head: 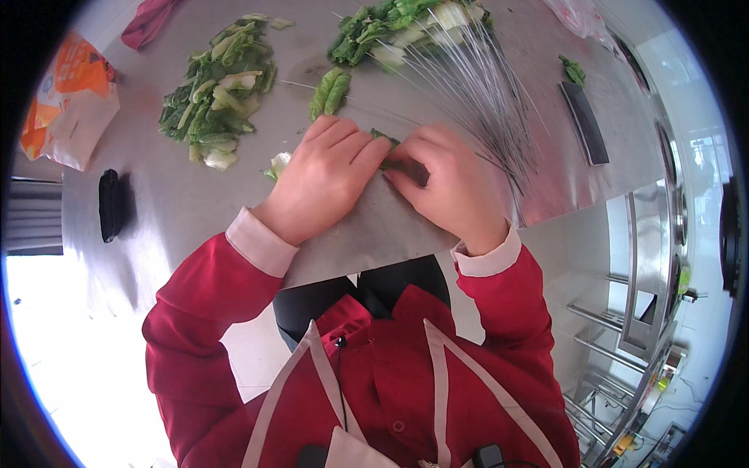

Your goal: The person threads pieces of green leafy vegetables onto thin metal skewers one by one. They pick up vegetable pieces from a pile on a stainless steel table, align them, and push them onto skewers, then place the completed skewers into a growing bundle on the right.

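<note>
My left hand (329, 169) and my right hand (443, 178) meet over the near part of a metal table, fingertips together on a small green leaf (384, 138). Most of that leaf is hidden by the fingers. Beyond my left hand lies a rolled or folded green leaf (330, 92), with a thin metal skewer (295, 84) at it. A bundle of thin metal skewers (488, 88) fans out behind my right hand. Leafy greens form one pile (216, 93) at the left and another (404, 29) at the top. A pale leaf piece (279, 165) touches or nears my left hand.
On the metal table (175, 205), a black case-like object (108, 205) lies left and a dark flat phone-like object (585, 123) right, near a small leaf (572, 71). An orange and white plastic bag (73, 102) and a red cloth (146, 23) lie at the far left.
</note>
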Action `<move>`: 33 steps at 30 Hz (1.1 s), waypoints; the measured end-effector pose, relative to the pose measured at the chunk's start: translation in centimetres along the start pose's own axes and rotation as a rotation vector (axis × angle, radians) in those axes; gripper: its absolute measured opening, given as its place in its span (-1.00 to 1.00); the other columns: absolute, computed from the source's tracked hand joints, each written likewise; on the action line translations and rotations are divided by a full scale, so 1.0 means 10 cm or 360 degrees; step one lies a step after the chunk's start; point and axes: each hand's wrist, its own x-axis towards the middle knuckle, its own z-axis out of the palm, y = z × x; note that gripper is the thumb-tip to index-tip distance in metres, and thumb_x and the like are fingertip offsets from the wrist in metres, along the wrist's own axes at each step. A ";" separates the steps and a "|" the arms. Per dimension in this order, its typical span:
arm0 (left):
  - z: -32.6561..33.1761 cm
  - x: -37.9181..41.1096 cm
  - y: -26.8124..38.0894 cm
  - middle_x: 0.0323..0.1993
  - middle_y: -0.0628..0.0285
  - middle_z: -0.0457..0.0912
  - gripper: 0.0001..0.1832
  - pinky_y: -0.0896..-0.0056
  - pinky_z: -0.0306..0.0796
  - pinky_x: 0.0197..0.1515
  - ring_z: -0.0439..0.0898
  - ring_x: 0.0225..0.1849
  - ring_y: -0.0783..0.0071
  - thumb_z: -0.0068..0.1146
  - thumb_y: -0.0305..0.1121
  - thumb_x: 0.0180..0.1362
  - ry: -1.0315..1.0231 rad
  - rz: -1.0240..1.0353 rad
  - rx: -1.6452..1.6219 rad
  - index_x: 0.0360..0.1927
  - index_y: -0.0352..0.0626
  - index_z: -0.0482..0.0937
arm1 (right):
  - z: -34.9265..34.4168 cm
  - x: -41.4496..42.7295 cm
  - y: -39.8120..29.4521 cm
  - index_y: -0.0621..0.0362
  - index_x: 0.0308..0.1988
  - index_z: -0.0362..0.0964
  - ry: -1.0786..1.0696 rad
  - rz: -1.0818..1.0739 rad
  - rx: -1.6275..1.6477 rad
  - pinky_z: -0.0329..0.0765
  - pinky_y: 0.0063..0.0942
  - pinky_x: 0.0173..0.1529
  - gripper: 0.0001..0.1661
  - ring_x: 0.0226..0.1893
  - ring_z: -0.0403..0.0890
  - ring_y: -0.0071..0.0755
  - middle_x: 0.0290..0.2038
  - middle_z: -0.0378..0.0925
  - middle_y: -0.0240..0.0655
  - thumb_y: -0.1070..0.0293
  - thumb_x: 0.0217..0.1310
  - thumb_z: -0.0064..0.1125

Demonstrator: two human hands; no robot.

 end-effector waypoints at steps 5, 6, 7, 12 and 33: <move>-0.03 0.00 -0.02 -0.37 0.22 0.53 -0.74 0.26 0.36 -0.14 0.50 -0.26 0.23 0.20 -0.54 -0.24 -0.0064 0.0023 0.0025 -0.36 -0.21 0.55 | 0.01 0.01 0.03 0.22 -0.47 0.49 -0.0025 0.0053 0.0046 0.43 -0.26 -0.29 -0.84 -0.38 0.47 -0.11 -0.50 0.45 -0.24 0.47 -0.18 0.30; -0.04 0.01 -0.02 -0.36 0.22 0.53 -0.74 0.26 0.35 -0.13 0.50 -0.24 0.23 0.21 -0.54 -0.25 -0.0070 0.0019 0.0034 -0.36 -0.20 0.55 | 0.01 0.01 0.03 0.23 -0.47 0.49 -0.0020 0.0062 0.0061 0.43 -0.27 -0.29 -0.85 -0.38 0.47 -0.11 -0.50 0.45 -0.24 0.47 -0.17 0.30; -0.06 0.01 0.00 -0.36 0.23 0.53 -0.73 0.26 0.35 -0.12 0.50 -0.23 0.24 0.22 -0.53 -0.25 -0.0075 0.0016 0.0044 -0.36 -0.20 0.55 | 0.01 0.01 0.03 0.23 -0.47 0.49 -0.0015 0.0070 0.0076 0.42 -0.27 -0.29 -0.85 -0.39 0.48 -0.11 -0.50 0.45 -0.24 0.47 -0.16 0.30; -0.06 0.02 -0.01 -0.35 0.23 0.53 -0.74 0.24 0.33 -0.08 0.49 -0.19 0.25 0.24 -0.53 -0.25 -0.0033 0.0005 -0.0011 -0.38 -0.20 0.54 | -0.01 0.01 -0.01 0.23 -0.49 0.48 -0.0070 0.0156 0.0105 0.43 -0.26 -0.30 -0.85 -0.39 0.49 -0.12 -0.49 0.46 -0.23 0.46 -0.16 0.30; -0.06 -0.02 0.03 -0.40 0.20 0.50 -0.80 0.25 0.34 -0.18 0.46 -0.27 0.22 0.26 -0.55 -0.21 0.0053 -0.0146 -0.0132 -0.42 -0.24 0.56 | 0.05 0.01 0.00 0.21 -0.50 0.49 0.0067 0.0125 0.0102 0.42 -0.27 -0.32 -0.88 -0.38 0.47 -0.12 -0.50 0.44 -0.24 0.48 -0.16 0.29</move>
